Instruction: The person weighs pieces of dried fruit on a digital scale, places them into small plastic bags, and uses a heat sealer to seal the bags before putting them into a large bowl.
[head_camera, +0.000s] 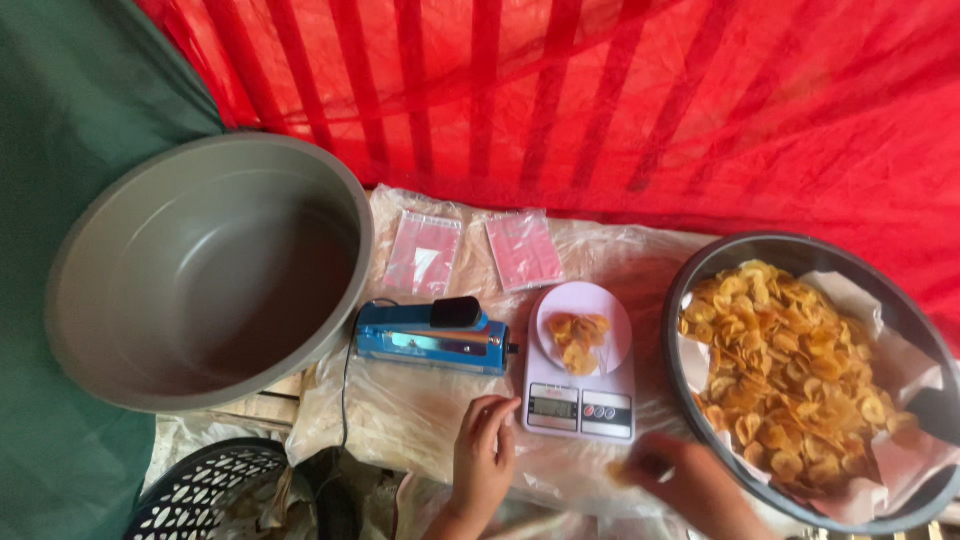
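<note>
Nearest to the camera, the left hand (483, 455) rests on the plastic sheet (420, 410) with its fingers curled, the fingertips just touching the near left corner of the kitchen scale (581, 400); its grip holds nothing. The right hand (690, 485) is blurred, beside the near rim of the big round tray; something small and yellow, like a chip (622, 468), shows at its fingertips, but I cannot tell if the grip is closed on it.

The scale is white, with a small display and buttons on the near side. On its round plate lies a little pile of chips (578, 338), golden yellow, thin and curled.

On the right, the round tray (676, 290), lined with paper, holds a large heap of the same chips. Left of the scale stands a blue heat sealer (430, 338), and further left a big empty grey basin (205, 270). A black basket (205, 490) is at the near left.

Farther away lie two small clear bags (522, 250). A red striped sheet (600, 100) hangs behind.
</note>
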